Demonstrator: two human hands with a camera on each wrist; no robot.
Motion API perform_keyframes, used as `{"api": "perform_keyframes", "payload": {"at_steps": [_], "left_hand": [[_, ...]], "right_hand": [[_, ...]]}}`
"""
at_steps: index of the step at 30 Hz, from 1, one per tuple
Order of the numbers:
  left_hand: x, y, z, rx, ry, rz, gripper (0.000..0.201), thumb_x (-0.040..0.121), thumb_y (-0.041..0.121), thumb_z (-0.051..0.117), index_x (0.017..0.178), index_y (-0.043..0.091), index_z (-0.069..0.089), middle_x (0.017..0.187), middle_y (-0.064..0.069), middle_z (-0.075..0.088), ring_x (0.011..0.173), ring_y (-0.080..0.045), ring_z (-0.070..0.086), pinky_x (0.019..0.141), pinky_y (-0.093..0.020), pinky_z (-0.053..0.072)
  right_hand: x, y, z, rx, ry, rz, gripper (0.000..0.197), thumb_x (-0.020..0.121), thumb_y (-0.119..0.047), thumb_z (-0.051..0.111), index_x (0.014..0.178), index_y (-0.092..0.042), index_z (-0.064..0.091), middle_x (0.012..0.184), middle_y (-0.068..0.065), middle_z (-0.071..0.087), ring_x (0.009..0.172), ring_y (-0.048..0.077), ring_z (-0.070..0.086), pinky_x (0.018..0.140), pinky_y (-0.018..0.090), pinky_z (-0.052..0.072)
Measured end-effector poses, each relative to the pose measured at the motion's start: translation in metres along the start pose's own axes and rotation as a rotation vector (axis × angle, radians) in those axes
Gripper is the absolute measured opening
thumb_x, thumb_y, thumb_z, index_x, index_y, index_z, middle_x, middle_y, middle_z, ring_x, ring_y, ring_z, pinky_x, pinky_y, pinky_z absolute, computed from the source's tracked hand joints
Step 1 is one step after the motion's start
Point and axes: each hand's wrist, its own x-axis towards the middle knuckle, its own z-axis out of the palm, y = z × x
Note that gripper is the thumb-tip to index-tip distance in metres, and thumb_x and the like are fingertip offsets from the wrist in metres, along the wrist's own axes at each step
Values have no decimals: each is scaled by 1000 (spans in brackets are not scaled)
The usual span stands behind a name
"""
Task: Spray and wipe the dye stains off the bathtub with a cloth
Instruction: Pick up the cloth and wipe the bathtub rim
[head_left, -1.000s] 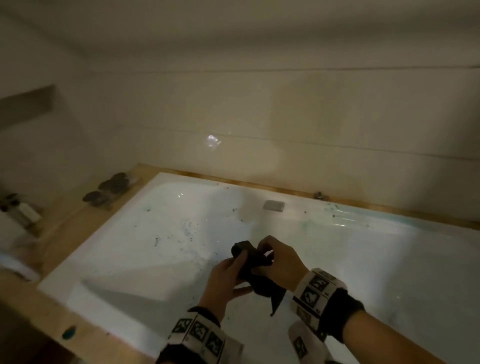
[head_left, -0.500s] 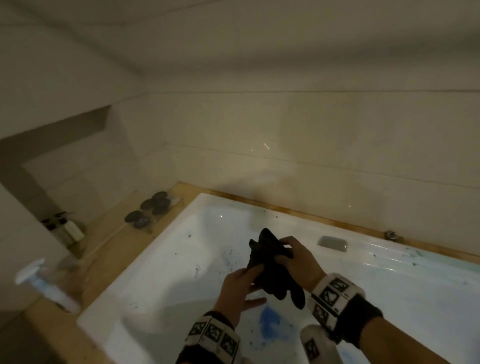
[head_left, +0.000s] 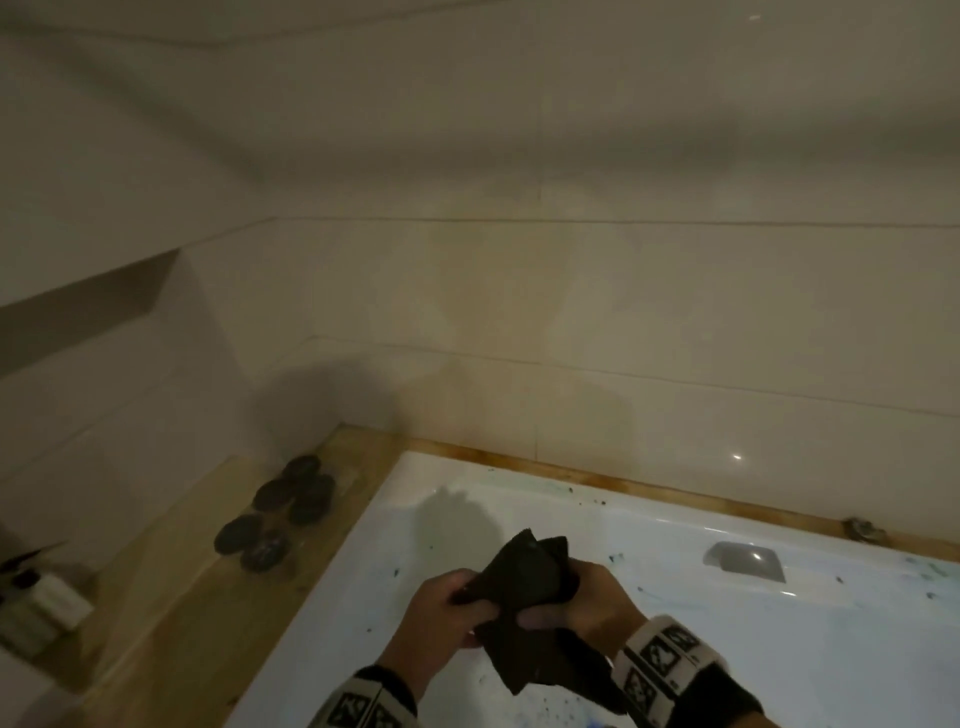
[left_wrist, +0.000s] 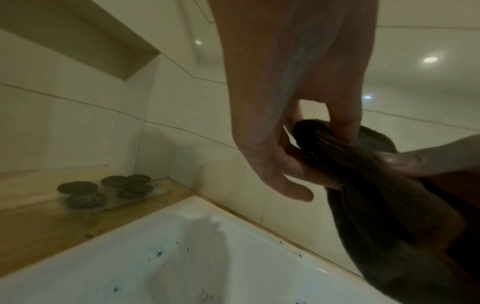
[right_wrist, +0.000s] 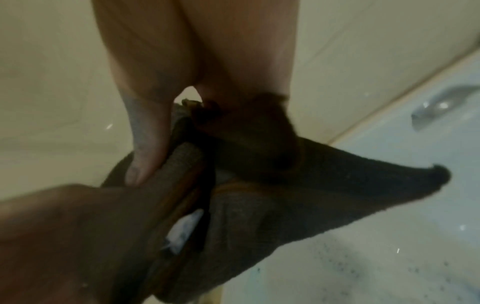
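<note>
On the wooden ledge (head_left: 171, 613) at left sit dark round stones (head_left: 280, 509). Above the white stained bathtub (head_left: 779, 639), the left hand (head_left: 447, 608) and right hand (head_left: 592, 597) both pinch a dark bunched cloth (head_left: 524, 577), fingers curled into its folds. Blue-black specks remain along the rim and basin, so wiping seems largely undone. The basin below lies open; the tiled wall (head_left: 571, 338) crowds the far edge.

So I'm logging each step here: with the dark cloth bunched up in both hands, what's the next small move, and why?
Probably lower the dark cloth onto the bathtub wall. Both the left hand and right hand grip it above the tub, and blue-green dye specks dot the white surface just beneath.
</note>
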Motion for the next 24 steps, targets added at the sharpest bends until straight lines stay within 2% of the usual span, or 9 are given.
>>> {"api": "perform_keyframes", "payload": {"at_steps": [3, 6, 7, 8, 11, 13, 18, 20, 24], "left_hand": [[29, 2, -20, -21, 40, -24, 12, 85, 2, 60, 96, 5, 63, 96, -10, 66, 90, -21, 63, 67, -25, 55], [62, -3, -31, -65, 102, -62, 7, 86, 2, 58, 93, 5, 61, 97, -13, 63, 89, -24, 61, 77, -35, 56], [77, -6, -37, -64, 133, -63, 9, 87, 3, 58, 96, 5, 60, 100, -14, 62, 92, -26, 61, 81, -39, 55], [92, -8, -43, -69, 167, -69, 14, 88, 3, 57, 101, 5, 58, 105, -16, 60, 96, -29, 59, 83, -42, 54], [133, -20, -60, -134, 221, -131, 20, 90, 1, 52, 109, 7, 53, 111, -15, 56, 104, -32, 55, 76, -36, 54], [156, -29, -72, -146, 192, -135, 24, 90, 0, 52, 113, 6, 54, 114, -15, 57, 105, -31, 56, 76, -35, 54], [207, -41, -93, -141, 87, -100, 24, 86, 0, 56, 108, 8, 58, 108, -13, 63, 99, -28, 61, 74, -34, 56], [221, -46, -92, -157, 107, -93, 19, 86, 1, 55, 105, 5, 58, 104, -14, 62, 96, -28, 61, 73, -35, 55], [235, -59, -89, -227, 170, -127, 17, 88, 6, 56, 103, 0, 57, 103, -17, 59, 98, -30, 60, 71, -38, 57]], "right_hand": [[33, -5, 6, 133, 16, 26, 39, 56, -21, 87, 82, -27, 59, 89, -8, 64, 79, 6, 59, 60, 13, 45], [70, 0, 8, 240, -31, 103, 72, 29, -35, 94, 93, -15, 67, 96, 5, 70, 90, 21, 66, 78, 33, 54], [83, 3, 9, 275, -51, 127, 77, 30, -33, 95, 98, -11, 68, 98, 8, 71, 93, 26, 66, 85, 38, 53], [95, 4, 7, 298, -50, 149, 73, 36, -28, 94, 101, -7, 68, 98, 11, 71, 94, 28, 66, 88, 41, 51], [128, 10, -1, 281, 95, 184, 42, 68, -2, 77, 107, 5, 64, 95, 17, 68, 86, 29, 62, 80, 38, 48], [152, 18, -10, 251, 206, 190, 27, 77, 4, 68, 103, 7, 62, 87, 16, 64, 79, 29, 58, 77, 38, 46], [196, 21, -16, 255, 260, 244, 6, 85, -2, 62, 91, -2, 61, 77, 12, 59, 83, 33, 57, 88, 49, 46], [206, 20, -16, 263, 246, 230, 5, 91, -9, 56, 86, -10, 57, 79, 9, 58, 78, 29, 56, 85, 48, 45], [216, 16, -10, 199, 231, 195, 10, 97, -16, 47, 101, -11, 54, 91, 7, 61, 88, 31, 57, 78, 43, 45]]}}
